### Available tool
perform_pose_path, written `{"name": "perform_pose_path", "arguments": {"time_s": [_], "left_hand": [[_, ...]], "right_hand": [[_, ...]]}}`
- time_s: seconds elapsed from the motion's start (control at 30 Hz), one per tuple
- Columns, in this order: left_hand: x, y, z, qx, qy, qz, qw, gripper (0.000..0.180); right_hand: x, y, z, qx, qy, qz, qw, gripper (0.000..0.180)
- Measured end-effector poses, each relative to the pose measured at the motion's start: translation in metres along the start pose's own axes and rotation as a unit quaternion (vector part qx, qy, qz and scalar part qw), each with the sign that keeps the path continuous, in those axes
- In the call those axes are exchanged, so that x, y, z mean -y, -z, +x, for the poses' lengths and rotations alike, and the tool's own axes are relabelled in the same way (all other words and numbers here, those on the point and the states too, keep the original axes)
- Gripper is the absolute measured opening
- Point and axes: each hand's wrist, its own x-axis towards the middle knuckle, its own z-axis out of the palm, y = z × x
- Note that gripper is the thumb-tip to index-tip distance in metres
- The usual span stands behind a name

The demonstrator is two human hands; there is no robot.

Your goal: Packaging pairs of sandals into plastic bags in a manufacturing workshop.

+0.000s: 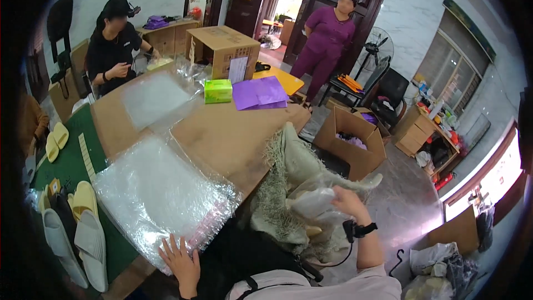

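My left hand [180, 264] lies flat with fingers spread on the near edge of a stack of clear plastic bags [161, 189]. Off to the right, my right hand [351, 203] is closed on a clear plastic packet [317, 203], whose contents I cannot make out. It holds the packet over the mouth of a frayed pale woven sack [272, 203] beside the table. Left of the bag stack, pale grey slippers [91, 244] and yellow slippers [85, 197] lie on a green surface [119, 244].
Cardboard [222, 133] covers the table, with a green box [217, 91], a purple bag [261, 93] and an upright carton [222, 50] toward the back. An open carton [352, 141] stands beyond the sack. A co-worker [116, 50] handles something far left; another person [331, 39] stands by the door.
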Motion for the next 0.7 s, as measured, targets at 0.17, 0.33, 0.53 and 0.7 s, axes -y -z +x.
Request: {"name": "perform_pose_path", "arguments": {"time_s": [0.17, 0.33, 0.53, 0.7], "left_hand": [[0.004, 0.000, -0.001, 0.015, 0.025, -0.011, 1.000, 0.054], [0.013, -0.001, -0.001, -0.007, 0.015, 0.000, 1.000, 0.055], [0.009, -0.012, 0.004, 0.024, 0.039, -0.041, 0.998, 0.053], [0.005, -0.008, -0.007, 0.002, 0.054, -0.031, 0.998, 0.058]], "right_hand": [[0.000, -0.041, 0.023, -0.005, -0.031, 0.311, 0.950, 0.035], [0.005, -0.067, 0.031, 0.054, -0.092, 0.515, 0.850, 0.032], [-0.092, -0.153, 0.011, 0.051, -0.255, 0.463, 0.848, 0.045], [-0.080, -0.148, 0.028, 0.172, -0.344, 0.490, 0.782, 0.073]]}}
